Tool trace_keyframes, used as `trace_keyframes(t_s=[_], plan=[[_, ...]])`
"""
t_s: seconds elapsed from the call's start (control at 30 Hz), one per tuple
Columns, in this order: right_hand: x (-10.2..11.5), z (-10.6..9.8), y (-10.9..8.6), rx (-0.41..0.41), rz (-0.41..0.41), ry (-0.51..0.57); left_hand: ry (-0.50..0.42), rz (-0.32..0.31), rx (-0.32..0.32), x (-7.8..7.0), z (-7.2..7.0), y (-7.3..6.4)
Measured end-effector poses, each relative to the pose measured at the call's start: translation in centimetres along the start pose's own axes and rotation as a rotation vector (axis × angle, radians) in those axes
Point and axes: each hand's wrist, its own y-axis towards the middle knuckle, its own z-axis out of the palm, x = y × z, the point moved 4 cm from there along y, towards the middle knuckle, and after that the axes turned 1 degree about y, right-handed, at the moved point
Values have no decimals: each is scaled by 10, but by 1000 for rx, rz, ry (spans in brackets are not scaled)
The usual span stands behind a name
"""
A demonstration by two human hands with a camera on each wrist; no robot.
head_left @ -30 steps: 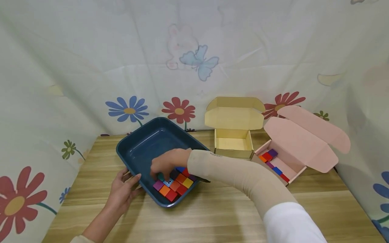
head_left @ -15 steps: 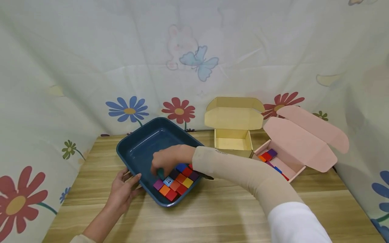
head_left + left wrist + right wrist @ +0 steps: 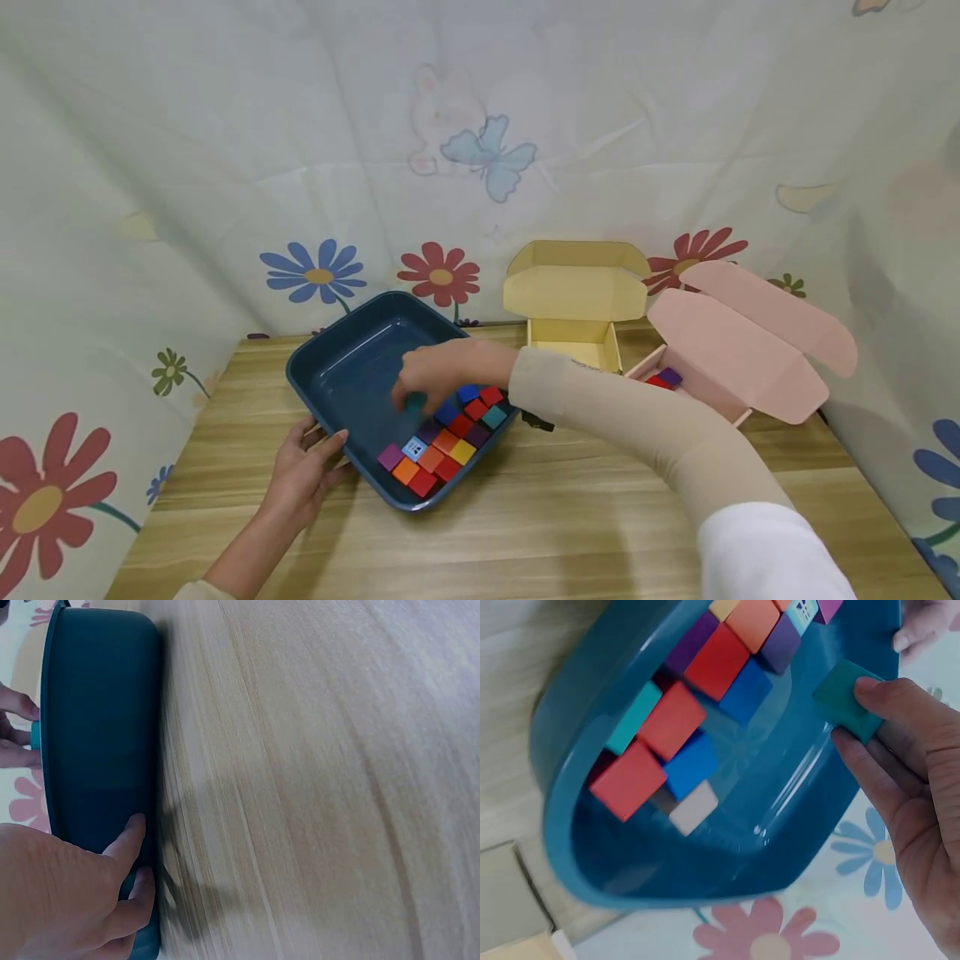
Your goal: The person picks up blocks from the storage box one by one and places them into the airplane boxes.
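A teal wooden cube is pinched between the thumb and fingers of my right hand, lifted above the floor of the dark blue tray. Several coloured cubes lie grouped at the tray's near right side, among them a red cube, a blue cube, a pale pink cube and a light blue patterned cube. My left hand holds the tray's left edge, thumb at the rim. In the left wrist view its fingertips press the outer wall.
Behind the right forearm stands an open yellow box. To its right an open pink box has several cubes inside, partly hidden by the sleeve. The wooden table meets a flower-print cloth at the back.
My right hand has lifted the teal cube away from the other cubes and moved it slightly right and toward the back. The left hand and tray have stayed put.
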Motion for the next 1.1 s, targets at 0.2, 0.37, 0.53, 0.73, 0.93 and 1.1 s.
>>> trace_keyframes(t_s=[0.2,0.37,0.53,0.73,0.93,1.1], plan=[[-7,-3,-20,-19,65,-22,8,0,-5,-1,0,-1],[-10,-3,-32,-24,97,-19,15,-4,-9,0,-1,-1],[-12,-4,-44,-37,101,-18,9,6,-4,1,0,-1],[-15,-4,-61,-66,92,-61,7,10,-9,1,0,-1],[-20,0,-77,-69,80,-59,7,14,-6,1,1,-1],[-22,4,-91,-61,69,-40,3,16,-2,2,1,0]])
